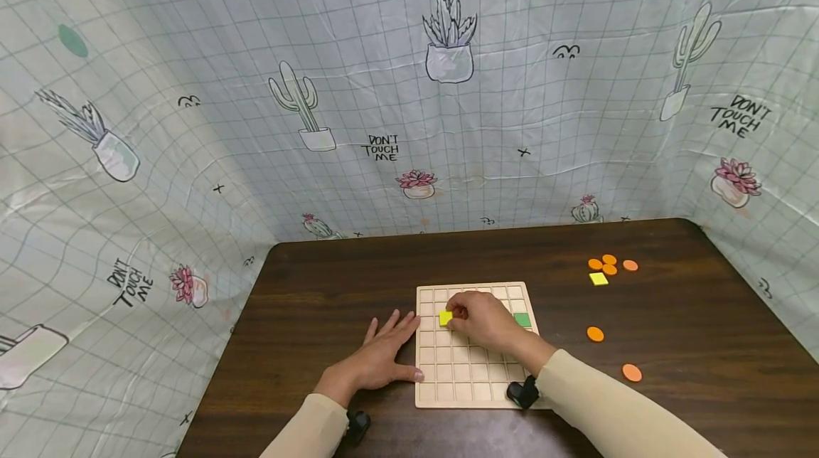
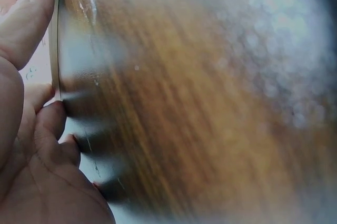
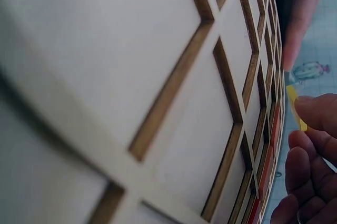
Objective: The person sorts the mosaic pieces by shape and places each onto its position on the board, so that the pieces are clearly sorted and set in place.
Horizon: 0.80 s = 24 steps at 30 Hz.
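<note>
A wooden board with a raised grid (image 1: 463,373) lies on the table in front of the person. The right hand (image 1: 484,319) pinches a yellow square tile (image 1: 444,318) between thumb and fingers, over the upper left cells. In the right wrist view the yellow tile (image 3: 296,108) stands tilted at the fingertips. Red pieces (image 3: 267,163) sit in cells near that hand; the hand hides them in the head view. A green square tile (image 1: 522,320) occupies a cell at the board's right side. With fingers spread, the left hand (image 1: 377,360) touches the board's left edge.
On the dark wooden table (image 1: 307,301), several orange discs (image 1: 609,260) lie at the back right beside another yellow tile (image 1: 598,279). Two more discs, one orange (image 1: 595,334) and one paler (image 1: 631,373), lie nearer. A printed curtain (image 1: 499,124) surrounds the table's back and sides.
</note>
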Motion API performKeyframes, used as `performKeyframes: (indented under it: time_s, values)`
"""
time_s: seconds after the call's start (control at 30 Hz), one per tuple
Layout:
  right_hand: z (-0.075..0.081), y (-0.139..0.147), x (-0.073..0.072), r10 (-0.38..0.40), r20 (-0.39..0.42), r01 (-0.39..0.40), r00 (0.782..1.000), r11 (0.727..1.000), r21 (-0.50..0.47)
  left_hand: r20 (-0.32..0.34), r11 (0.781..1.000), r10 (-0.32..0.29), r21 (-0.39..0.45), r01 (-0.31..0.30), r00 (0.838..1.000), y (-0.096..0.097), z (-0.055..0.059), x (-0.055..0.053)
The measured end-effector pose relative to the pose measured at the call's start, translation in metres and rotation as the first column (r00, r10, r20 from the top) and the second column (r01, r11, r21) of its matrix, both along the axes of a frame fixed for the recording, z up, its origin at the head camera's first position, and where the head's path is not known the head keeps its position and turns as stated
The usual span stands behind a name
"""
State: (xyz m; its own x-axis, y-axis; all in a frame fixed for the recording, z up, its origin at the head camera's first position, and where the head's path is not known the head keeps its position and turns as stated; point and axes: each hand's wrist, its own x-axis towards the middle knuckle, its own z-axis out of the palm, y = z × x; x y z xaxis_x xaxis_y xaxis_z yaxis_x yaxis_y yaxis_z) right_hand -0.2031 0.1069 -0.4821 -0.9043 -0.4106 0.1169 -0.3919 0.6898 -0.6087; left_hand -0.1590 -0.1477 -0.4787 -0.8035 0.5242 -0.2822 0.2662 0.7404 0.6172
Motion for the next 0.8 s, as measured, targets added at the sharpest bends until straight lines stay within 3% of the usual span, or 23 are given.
performKeyframes:
  time_s: [0.57,0.8]
  values:
    - [-0.0044,-0.0018,-0.0028,0.052,-0.085,-0.047,0.995,0.997,0.062,-0.007,1.0,0.001,0.007,-0.001,1.0,-0.0008,-0.0029,-0.0005]
    - [-0.0039,-0.0029,-0.0033,0.063,-0.079,-0.058,0.995,0.996,0.074,-0.002,1.0,0.005,0.011,-0.005,1.0,-0.0009,-0.0033,-0.0009]
